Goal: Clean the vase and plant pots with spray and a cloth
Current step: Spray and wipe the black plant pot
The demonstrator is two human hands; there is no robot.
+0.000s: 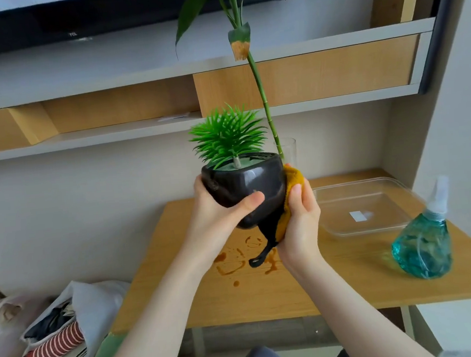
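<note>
Pot (253, 188): glossy black, rounded with faceted sides, held in the air above the wooden table (337, 277), slightly tilted; a spiky green artificial plant (226, 136) stands in its grey-green filling.
Left hand (220, 213): grips the pot from its left side, thumb across the front, fingers curled round behind.
Right hand (298, 224): holds a mustard-yellow cloth (291, 193) pressed against the pot's right side; thumb lies on the cloth, and a dark strip of the cloth hangs below toward the table.
Vase (289, 151): clear glass, standing just behind the pot, partly hidden by it, with a tall green bamboo stem (261, 96) rising from it.
Spray bottle (423, 241): teal and translucent, with a clear cap, upright near the table's right edge.
Tray (346, 225): clear plastic, on the table between vase and bottle.
Table surface: brown liquid rings and drops (236, 261) beneath the pot.
</note>
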